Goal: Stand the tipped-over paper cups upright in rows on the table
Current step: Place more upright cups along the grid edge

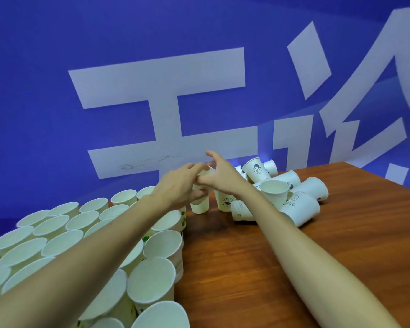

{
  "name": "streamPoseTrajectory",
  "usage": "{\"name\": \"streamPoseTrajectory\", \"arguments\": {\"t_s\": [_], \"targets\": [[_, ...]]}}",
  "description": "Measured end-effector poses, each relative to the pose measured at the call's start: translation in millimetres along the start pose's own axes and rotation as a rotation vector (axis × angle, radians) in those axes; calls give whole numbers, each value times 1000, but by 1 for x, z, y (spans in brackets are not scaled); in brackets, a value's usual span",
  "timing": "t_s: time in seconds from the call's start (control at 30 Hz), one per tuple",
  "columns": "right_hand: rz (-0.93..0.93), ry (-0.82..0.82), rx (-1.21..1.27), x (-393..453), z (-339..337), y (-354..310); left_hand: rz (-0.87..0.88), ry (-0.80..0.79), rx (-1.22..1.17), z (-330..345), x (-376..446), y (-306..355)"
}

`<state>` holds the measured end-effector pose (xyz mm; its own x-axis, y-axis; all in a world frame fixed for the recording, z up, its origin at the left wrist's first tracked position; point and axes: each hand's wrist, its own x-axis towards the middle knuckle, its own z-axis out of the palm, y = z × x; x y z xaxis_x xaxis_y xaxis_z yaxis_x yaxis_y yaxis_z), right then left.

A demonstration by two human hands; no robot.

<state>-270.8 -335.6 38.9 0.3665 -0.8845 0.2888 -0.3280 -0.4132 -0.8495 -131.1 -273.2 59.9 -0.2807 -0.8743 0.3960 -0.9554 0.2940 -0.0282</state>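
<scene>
White paper cup [200,204] stands upright mid-table; I see my left hand [179,185] curled around its upper wall, my right hand [219,177] pinching its rim, other fingers spread.

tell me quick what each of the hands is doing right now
Left hand: fingers curled round a cup, holding it.
Right hand: pinching the same cup's rim, other fingers spread.

- Two hands: left hand [178,185], right hand [219,177], meeting above the surface [258,256].
- Upright cups [160,245] left of the hands: well over twenty, too many hidden for an exact count.
- Jumbled cups [301,207] right of the hands: about ten.
</scene>
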Motion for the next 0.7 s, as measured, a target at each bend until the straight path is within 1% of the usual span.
{"name": "streamPoseTrajectory", "arguments": {"t_s": [0.1,0.2,0.33,0.43,0.53,0.63,0.7], "targets": [[-70,50,72,-4,2,6,-18,41,-55,2,1,-1],[-90,13,93,-4,0,8,-80,46,-130,5,2,-4],[-65,-62,52,-3,-4,12,-101,-51,-97,11,-2,-10],[-29,-110,-35,-3,-1,17,-108,-137,-51,16,-4,-12],[-7,-178,-90,-3,3,21,-80,-205,15,20,-4,-13],[15,-240,-146,-2,1,25,-66,-224,77,22,-5,-12],[26,-219,-167,0,-3,28,-64,-230,97,24,-4,-12]]}}
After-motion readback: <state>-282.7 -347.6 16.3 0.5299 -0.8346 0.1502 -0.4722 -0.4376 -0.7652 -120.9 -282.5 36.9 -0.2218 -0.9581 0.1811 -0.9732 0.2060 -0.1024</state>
